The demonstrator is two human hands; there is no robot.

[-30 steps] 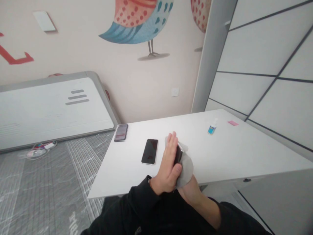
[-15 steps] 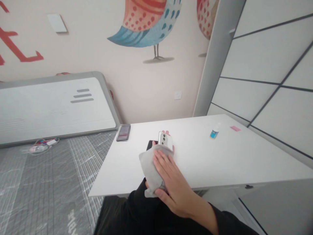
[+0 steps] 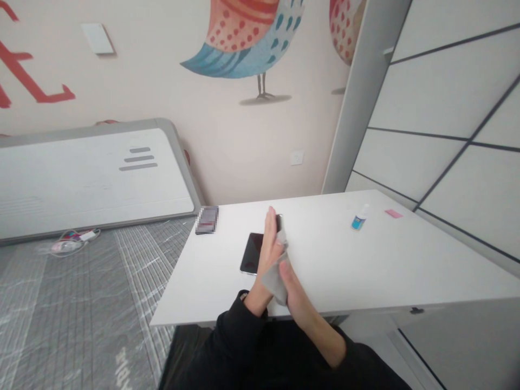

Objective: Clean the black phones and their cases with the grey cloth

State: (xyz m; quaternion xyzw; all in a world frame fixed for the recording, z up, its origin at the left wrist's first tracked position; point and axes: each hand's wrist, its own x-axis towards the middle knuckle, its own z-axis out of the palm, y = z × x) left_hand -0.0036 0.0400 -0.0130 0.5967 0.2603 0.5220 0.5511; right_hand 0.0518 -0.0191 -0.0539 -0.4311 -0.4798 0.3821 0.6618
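My left hand [image 3: 268,246] stands on edge over the white table [image 3: 365,265], fingers stretched up, with a phone [image 3: 278,220] held against its palm; only the phone's dark top edge shows. My right hand [image 3: 291,290] presses a grey cloth [image 3: 274,277] against the hidden face of that phone, fingers closed on the cloth. A second phone [image 3: 251,253], black screen up, lies flat on the table just left of my left hand.
A small dark blurred object [image 3: 206,219] lies near the table's back left corner. A small bottle with a blue label [image 3: 359,219] and a pink slip [image 3: 393,213] sit at the back right. A white panel [image 3: 93,179] leans on the wall at left.
My right hand and cloth have slid from on top of the phone to its far side. My left hand has turned on edge with the phone and now hides most of it.
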